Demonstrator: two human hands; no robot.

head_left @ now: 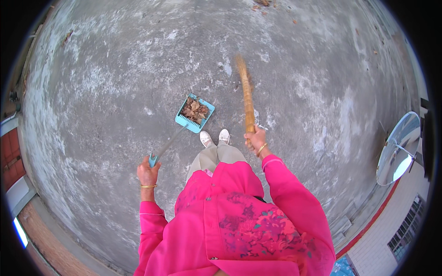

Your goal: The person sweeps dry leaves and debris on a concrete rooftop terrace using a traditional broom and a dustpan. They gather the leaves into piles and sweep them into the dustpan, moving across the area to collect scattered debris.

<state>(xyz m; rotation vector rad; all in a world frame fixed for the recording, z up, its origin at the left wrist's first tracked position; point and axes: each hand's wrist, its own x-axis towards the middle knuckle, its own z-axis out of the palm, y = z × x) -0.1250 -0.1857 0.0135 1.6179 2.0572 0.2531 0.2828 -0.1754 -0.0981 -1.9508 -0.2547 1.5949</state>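
Note:
My left hand [148, 173] is closed round the blue grip of a long-handled dustpan [183, 123]. The pan is light blue with a row of comb teeth, and it is in front of my feet, a little to the left. Brown dry leaves [195, 109] lie heaped in it. In my right hand [256, 139] is the lower end of a straw broom [247, 94], wrapped in bands along its handle. The broom points away from me, its bristle end blurred, to the right of the dustpan and apart from it.
Grey, patchy concrete [152, 55] spreads all round my white shoes [224, 135]. A few leaves [262, 2] are scattered at the far edge. On the right stands a satellite dish [398, 148], near a white brick wall [375, 250]. A brick-red door [12, 158] is at the left.

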